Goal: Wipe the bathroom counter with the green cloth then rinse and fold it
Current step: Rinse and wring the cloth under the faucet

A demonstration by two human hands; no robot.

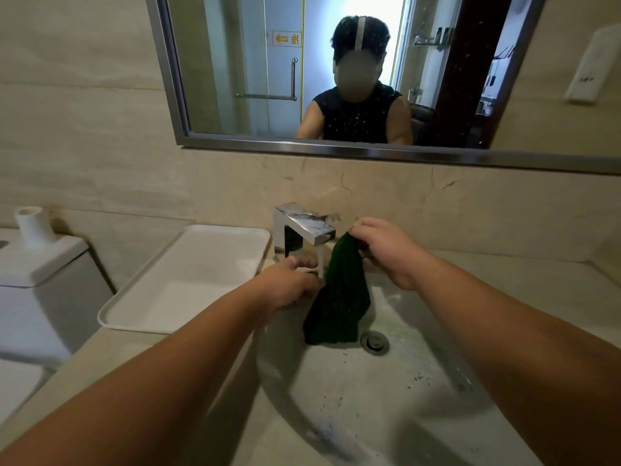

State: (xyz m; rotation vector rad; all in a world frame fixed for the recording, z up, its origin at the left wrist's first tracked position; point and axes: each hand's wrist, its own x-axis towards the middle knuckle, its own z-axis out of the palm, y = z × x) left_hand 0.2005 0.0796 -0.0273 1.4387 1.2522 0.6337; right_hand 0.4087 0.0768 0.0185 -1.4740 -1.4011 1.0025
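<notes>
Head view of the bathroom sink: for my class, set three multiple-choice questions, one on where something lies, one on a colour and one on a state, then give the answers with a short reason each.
1. Where is the white tray?
A in the basin
B on the counter, left of the tap
C on the toilet cistern

2. What colour is the cloth hanging from the right hand?
A white
B red
C green

3. The tap is:
A running
B off
C wrapped in fabric

Answers:
1 B, the tray lies flat beside the tap.
2 C, the fabric is dark green.
3 A, a water stream falls from the spout.
</notes>
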